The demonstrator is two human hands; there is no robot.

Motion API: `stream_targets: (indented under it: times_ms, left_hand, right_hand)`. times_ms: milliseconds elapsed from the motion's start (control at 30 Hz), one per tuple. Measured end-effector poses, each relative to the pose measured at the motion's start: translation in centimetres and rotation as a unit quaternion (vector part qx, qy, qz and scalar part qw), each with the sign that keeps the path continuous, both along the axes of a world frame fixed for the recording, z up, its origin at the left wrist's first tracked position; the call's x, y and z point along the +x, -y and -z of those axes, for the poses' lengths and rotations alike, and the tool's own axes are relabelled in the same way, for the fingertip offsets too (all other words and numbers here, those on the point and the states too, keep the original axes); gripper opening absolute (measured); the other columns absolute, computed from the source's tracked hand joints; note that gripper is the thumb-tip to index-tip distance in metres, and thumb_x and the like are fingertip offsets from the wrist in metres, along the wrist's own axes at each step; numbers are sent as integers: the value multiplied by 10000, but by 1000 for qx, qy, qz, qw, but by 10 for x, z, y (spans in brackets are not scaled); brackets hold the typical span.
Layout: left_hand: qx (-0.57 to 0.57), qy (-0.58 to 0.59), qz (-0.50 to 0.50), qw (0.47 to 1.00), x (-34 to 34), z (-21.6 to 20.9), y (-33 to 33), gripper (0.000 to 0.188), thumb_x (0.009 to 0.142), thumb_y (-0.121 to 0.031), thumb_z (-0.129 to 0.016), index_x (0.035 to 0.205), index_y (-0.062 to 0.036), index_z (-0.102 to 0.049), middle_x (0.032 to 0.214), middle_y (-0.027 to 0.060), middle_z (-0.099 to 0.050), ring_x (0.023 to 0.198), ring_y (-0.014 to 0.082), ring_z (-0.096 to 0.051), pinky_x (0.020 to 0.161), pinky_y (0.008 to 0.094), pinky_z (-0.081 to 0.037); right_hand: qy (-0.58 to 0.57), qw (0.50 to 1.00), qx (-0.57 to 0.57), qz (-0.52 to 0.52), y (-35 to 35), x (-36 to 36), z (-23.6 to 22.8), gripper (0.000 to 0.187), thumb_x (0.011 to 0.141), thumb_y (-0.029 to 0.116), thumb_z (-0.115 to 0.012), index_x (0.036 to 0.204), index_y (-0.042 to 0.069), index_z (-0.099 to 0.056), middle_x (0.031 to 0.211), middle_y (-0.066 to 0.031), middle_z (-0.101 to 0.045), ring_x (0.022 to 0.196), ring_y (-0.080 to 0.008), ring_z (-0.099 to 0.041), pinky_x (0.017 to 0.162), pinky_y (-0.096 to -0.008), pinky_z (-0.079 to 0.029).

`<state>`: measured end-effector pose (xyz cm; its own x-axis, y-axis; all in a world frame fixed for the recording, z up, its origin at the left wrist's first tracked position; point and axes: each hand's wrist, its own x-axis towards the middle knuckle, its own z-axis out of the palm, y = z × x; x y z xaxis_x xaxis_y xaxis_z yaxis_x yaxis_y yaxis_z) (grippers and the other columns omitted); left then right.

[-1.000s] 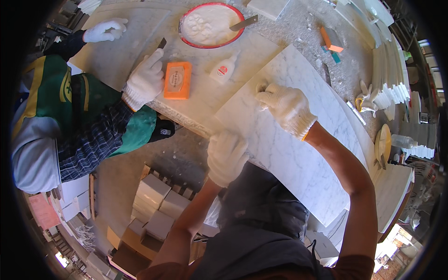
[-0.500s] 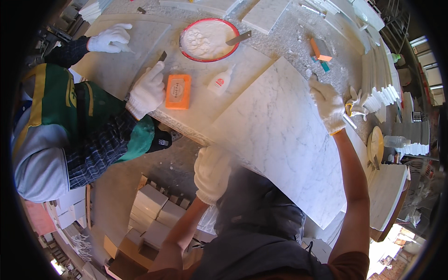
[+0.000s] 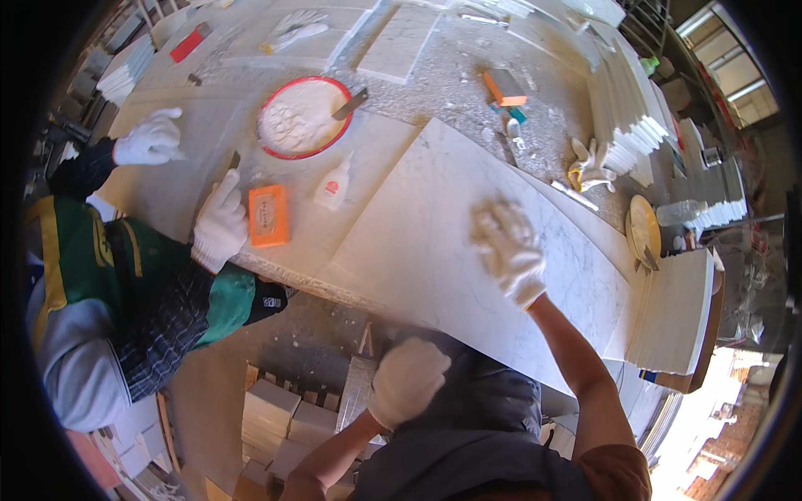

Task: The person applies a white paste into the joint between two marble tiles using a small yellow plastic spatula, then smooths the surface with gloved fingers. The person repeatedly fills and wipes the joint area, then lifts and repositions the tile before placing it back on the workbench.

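A grey-veined white marble slab (image 3: 434,242) lies on the worktable in front of me. My right hand (image 3: 510,255), in a white knit glove, is over the slab's face with its fingers stretched out, a little blurred. My left hand (image 3: 409,382), also gloved, hangs before my dark apron, below the slab's near edge and apart from it. It is curled like a fist; whatever it may hold is hidden. Left of the slab are a white squeeze bottle (image 3: 333,185) and an orange block with a pale label (image 3: 268,216).
At left, a person's gloved hands (image 3: 221,221) work over another slab; one has a blade near it. A red-rimmed bowl of white paste (image 3: 305,117) holds a scraper. Farther right are an orange-and-grey block (image 3: 505,88), loose gloves (image 3: 591,165), a yellow bowl (image 3: 642,230) and stacked tiles (image 3: 626,108).
My right hand has moved from the slab's far right edge inward over its face. My left hand has dropped away from the slab's near edge. The whole view has shifted.
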<state>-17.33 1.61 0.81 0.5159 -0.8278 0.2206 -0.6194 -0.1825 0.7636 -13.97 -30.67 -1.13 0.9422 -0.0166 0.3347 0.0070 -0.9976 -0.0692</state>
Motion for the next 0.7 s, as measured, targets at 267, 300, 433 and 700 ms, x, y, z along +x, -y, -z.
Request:
stream_targets:
  times_ms: [267,300,433,700]
  left_hand:
    - [-5,-43,258,965,-28,5,80,440,1006,-350,-678,1321,-43,-680,1208,122,-676,1134,336,-640,984,460,-516]
    - [-4,-47,273,961,-33,4,84,441,1007,-349,-678,1325,-44,-679,1214,125,-677,1137,337,-639,986,460,-515]
    - [-76,-81,349,931,-55,4,97,452,1011,-358,-678,1335,-43,-673,1221,126,-681,1135,337,-642,995,459,-520]
    - [-69,-109,320,939,-56,7,92,417,1047,-334,-648,1320,-21,-685,1246,151,-710,1128,352,-667,1003,456,-542]
  right_hand:
    - [84,936,342,2,-32,-96,-21,406,907,100,-826,1303,137,-743,1373,-78,-718,1317,-269,-664,1046,-385,-604]
    - [78,920,375,83,-13,-110,-30,387,930,112,-816,1310,126,-742,1364,-92,-718,1287,-266,-679,1000,-362,-621]
    - [185,914,102,345,111,-161,-65,241,984,104,-738,1214,44,-777,1267,-146,-734,1189,-294,-678,1023,-391,-556]
    - [-24,799,0,601,271,-234,-91,407,994,440,-646,1277,178,-773,1328,-200,-702,1281,-419,-636,1077,-504,-519]
